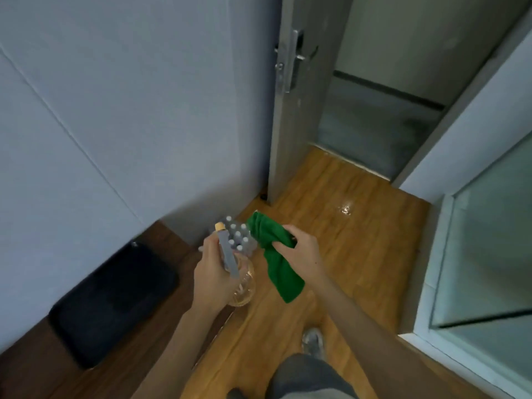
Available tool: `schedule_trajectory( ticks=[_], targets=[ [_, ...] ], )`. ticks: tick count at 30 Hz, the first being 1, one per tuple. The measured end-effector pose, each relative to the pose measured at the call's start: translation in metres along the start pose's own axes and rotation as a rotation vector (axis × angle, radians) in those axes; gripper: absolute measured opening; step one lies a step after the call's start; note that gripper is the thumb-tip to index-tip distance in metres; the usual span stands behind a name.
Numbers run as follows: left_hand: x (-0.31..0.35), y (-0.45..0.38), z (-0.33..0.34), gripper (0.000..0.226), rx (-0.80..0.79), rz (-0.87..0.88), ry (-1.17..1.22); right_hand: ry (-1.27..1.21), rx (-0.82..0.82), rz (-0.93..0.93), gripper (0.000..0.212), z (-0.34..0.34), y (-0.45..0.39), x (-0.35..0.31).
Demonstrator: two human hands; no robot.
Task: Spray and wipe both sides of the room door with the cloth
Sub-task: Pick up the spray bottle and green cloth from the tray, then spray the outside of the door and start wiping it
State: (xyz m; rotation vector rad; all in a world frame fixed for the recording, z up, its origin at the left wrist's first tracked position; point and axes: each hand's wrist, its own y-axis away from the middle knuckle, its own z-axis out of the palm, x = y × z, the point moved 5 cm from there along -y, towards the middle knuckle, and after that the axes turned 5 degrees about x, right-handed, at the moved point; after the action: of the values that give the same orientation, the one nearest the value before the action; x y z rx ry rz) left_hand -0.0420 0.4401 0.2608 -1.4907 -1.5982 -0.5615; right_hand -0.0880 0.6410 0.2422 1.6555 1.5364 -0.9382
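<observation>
The room door (290,116) stood ajar, its narrow grey edge w/ a metal latch plate (286,64) facing the camera, and a gap opened to its right onto a darker threshold. Glossy wood-grain floor (359,226) lay open btwn the door edge and a glass-panelled partition (483,254) at right; a smooth pale wall (129,110) closed the left side. The left hand (211,279) had its fingers wrapped round a clear spray bottle (241,286) w/ grey trigger head, held low. The right hand (302,249) pinched a soft green cloth (276,263), bunched at top, hanging limp, just beside the bottle. A dark rounded bin (112,300) sat by the wall.
</observation>
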Motion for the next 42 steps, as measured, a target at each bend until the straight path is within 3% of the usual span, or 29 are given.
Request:
schedule_trajectory(
  ticks=[6, 19, 30, 42],
  targets=[
    [0.062, -0.055, 0.133, 0.055, -0.148, 0.092, 0.033, -0.101, 0.106, 0.108, 0.022, -0.1, -0.055, 0.073],
    [0.195, -0.211, 0.365, 0.057, -0.165, 0.082, 0.108, -0.134, 0.158, 0.064, 0.023, -0.308, -0.265, 0.152],
    [0.215, -0.392, 0.521, 0.059, -0.173, 0.103, 0.114, -0.044, 0.163, 0.024, 0.027, -0.377, -0.485, 0.2],
    [0.22, -0.58, 0.639, 0.064, -0.089, -0.021, 0.013, 0.102, 0.047, -0.071, 0.026, -0.421, -0.73, 0.219]
  ],
)
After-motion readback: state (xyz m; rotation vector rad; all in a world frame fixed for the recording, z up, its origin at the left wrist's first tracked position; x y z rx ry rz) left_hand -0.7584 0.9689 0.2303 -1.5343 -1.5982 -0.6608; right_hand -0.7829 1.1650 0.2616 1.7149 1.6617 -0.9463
